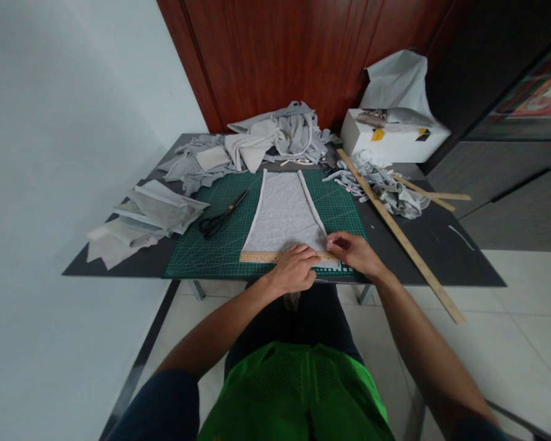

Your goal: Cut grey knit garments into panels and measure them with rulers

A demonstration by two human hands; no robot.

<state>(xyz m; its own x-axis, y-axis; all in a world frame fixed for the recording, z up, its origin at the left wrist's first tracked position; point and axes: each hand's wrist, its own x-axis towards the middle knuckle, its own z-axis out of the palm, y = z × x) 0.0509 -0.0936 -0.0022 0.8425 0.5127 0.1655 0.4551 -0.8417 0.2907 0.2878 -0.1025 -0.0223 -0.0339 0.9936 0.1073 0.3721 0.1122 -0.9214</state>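
Note:
A grey fabric piece (pixel 287 211), wider toward me and with rolled side edges, lies on the green cutting mat (pixel 197 260). Across its near end runs a wooden ruler (pixel 257 256). My left hand (pixel 296 267) presses down on this ruler, fingers bent and close together. At the fabric's near right corner, my right hand (pixel 351 251) has thumb and forefinger pinched at the rolled edge, just above the ruler's right end. Black-handled scissors (pixel 218 222) rest on the mat left of the fabric, blades pointing away to the right.
Stacked grey fabric pieces (pixel 153 214) lie at the left, with a heap of cloth (pixel 275 138) at the back. Right of the mat are a long wooden strip (pixel 404 239) overhanging the table's front edge, tangled scraps (pixel 397 193) and a white box (pixel 395 138).

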